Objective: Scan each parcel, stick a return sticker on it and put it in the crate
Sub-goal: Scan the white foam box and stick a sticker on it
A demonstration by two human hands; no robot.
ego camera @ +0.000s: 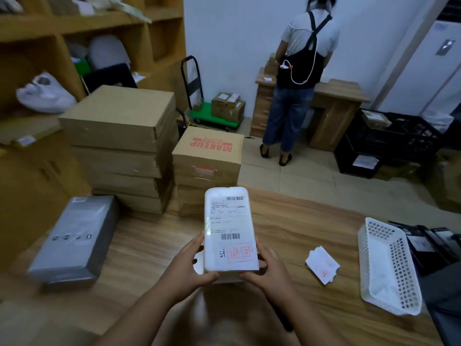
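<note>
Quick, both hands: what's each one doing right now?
Left hand: closed on the white parcel, gripping its left edge.
Right hand: closed on the same parcel, gripping its right edge.

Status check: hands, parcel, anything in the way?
Both hands, left and right, grip white parcel above table. Red return sticker on. Nothing blocking.

One head-worn view looked forward and down, close over both hands (224,273), the room stretching out beyond them.
</note>
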